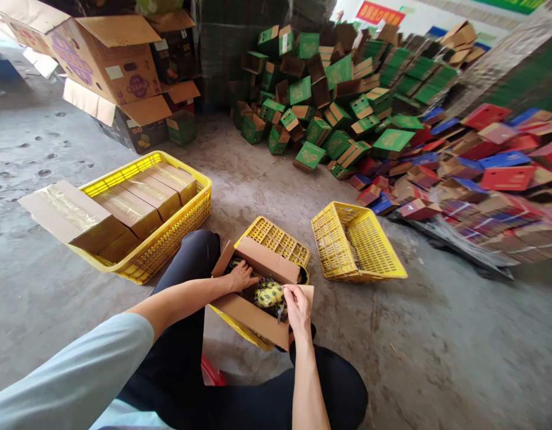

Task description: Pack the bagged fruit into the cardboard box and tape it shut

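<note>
An open cardboard box [258,319] with its flaps up rests on a yellow basket between my knees. Inside lies what looks like a turtle [269,294], its yellow, dark-spotted underside facing up. The thumb and fingers of my right hand [298,307] are pinched together at the turtle's right end, by the box's right flap. My left hand [242,276] reaches over the left side, fingers stretched into the box beside the turtle. Other dark contents show under the left hand, too shaded to make out.
To the left, a yellow crate [168,251] holds several taped cartons [130,206]. A tilted yellow basket [374,242] stands at right. Large open boxes [110,60] are stacked behind. Heaps of green boxes [309,155] and red-and-blue boxes [506,179] fill the back right.
</note>
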The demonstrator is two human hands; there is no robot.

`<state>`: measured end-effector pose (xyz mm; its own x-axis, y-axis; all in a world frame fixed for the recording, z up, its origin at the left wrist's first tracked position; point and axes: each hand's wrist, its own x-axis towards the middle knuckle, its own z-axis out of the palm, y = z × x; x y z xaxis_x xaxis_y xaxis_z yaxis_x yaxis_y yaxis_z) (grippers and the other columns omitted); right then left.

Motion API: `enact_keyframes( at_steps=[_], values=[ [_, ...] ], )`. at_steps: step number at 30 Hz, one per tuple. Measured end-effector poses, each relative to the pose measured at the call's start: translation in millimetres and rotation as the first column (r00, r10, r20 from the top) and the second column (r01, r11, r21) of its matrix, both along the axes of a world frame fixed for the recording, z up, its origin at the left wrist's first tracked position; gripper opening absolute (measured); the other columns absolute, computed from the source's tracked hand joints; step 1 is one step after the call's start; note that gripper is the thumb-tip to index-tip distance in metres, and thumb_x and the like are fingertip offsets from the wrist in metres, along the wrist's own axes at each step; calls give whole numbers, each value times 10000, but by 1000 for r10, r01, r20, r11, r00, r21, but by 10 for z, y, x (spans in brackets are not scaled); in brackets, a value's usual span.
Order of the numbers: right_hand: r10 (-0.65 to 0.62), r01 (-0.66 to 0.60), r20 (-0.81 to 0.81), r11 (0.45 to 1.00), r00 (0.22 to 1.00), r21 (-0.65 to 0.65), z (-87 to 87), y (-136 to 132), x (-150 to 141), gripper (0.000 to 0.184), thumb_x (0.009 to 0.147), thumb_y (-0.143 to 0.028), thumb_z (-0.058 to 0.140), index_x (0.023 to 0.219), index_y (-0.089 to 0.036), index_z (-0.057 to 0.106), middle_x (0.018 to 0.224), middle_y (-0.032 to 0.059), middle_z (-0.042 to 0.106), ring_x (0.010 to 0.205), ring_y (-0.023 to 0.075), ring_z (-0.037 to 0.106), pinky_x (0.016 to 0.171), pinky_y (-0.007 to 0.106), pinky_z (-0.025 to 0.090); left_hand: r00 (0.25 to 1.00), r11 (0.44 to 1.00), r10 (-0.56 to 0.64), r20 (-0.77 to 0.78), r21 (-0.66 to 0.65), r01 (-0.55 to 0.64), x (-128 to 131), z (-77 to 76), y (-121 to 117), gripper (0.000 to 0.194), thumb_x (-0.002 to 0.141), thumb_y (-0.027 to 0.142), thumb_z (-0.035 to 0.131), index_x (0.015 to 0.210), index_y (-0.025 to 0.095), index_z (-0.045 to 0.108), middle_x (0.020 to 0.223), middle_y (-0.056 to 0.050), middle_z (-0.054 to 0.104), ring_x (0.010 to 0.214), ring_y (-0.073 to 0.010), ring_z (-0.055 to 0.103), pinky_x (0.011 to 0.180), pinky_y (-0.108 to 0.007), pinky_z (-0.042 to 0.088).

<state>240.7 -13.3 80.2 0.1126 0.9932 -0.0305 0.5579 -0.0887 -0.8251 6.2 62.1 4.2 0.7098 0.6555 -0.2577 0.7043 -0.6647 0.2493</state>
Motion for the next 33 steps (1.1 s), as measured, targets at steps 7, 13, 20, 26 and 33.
enact_keyframes(
  at_steps=[7,13,20,26,33],
  values=[
    [-132,134,35,990,991,-49,-50,1,82,426,854,-613,522,963,-262,739,1039,69,796,1017,318,724,922,422,537,999,1000,4,54,21,-6,-24,28,0,883,635,378,949,1422,213,585,1267,-193,652,1126,-363,597,1082,-474,293],
    [-137,138,17,987,990,-79,-67,27,132,410,833,-616,553,951,-275,749,1013,65,804,975,319,734,878,410,554,999,999,-30,43,35,28,-56,69,-25,739,654,412,941,1280,156,642,1299,-213,651,1110,-340,650,1107,-462,307],
    [-257,248,-107,964,960,-92,-144,48,189,391,756,-602,664,905,-259,777,971,69,795,962,329,708,884,421,536,992,998,-52,113,37,48,-66,154,-47,706,698,441,893,1288,164,621,1152,-145,727,1046,-315,689,1157,-504,311],
    [-351,335,-289,936,890,-106,-319,110,235,324,725,-551,716,849,-257,770,908,60,777,878,286,702,762,381,577,955,994,103,279,-52,-92,-131,435,-43,673,736,511,828,1284,171,636,1224,-136,651,1095,-331,682,1100,-449,445],
    [-378,348,-414,926,828,-148,-357,164,234,384,619,-541,798,852,-241,745,890,29,770,822,245,714,694,337,590,894,967,223,387,-202,-154,-201,584,-9,733,776,527,791,1389,190,573,1319,-155,650,1086,-362,713,879,-386,544]
  ],
)
